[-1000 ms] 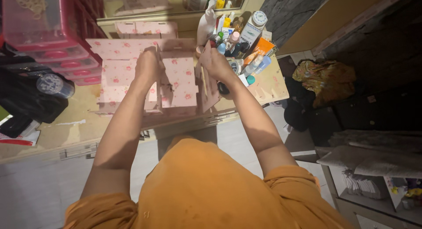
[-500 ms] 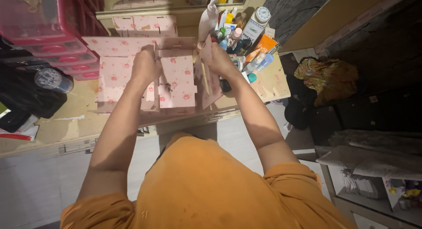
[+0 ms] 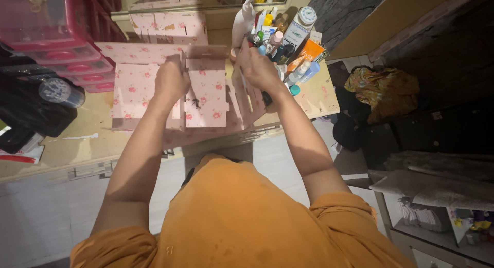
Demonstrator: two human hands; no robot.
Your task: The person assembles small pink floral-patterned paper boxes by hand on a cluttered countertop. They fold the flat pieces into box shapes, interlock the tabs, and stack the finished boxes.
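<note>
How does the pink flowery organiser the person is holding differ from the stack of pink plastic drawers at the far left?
The flowery organiser is pale pink, printed with small roses, built of flat slotted panels, open-topped. The plastic drawers are deeper pink, glossy, see-through, closed and stacked. The organiser sits mid-table, the left hand and right hand gripping its panels; no hand touches the drawers at the table's edge. Both are pink storage pieces.

We count two hands at work, a left hand (image 3: 171, 80) and a right hand (image 3: 259, 69), both on one pink floral organizer (image 3: 206, 95), with one more floral box (image 3: 169, 25) behind it. To the left we see one stack of four pink plastic drawers (image 3: 67, 59). We cannot count the crowded bottles and tubes (image 3: 288, 41) exactly.
</note>
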